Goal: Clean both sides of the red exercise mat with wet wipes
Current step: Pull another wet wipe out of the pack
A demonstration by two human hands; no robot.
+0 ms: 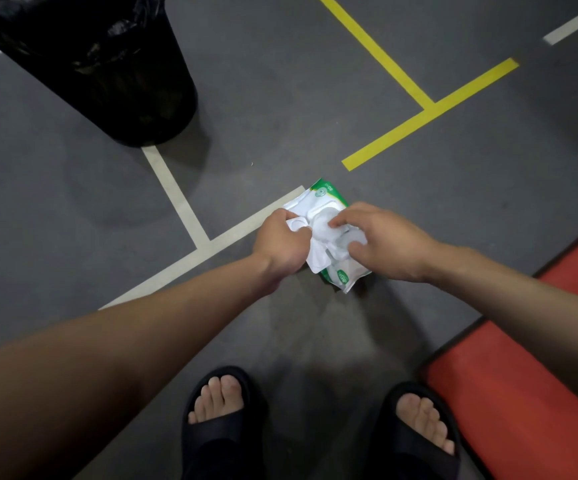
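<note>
A black bin (pixel 107 64) lined with a dark bag stands far left on the grey floor (pixel 280 98); its contents cannot be made out. The green-and-white wet wipes pack (pixel 329 237) sits mid-scene, its lid flipped up, its long axis running from far-left to near-right. The left hand (pixel 280 244) grips a white wipe (pixel 317 252) at the opening; the right hand (pixel 381 240) curls over the pack, fingertips pinching. The red exercise mat (pixel 529 368) lies near right, running diagonally toward far right.
</note>
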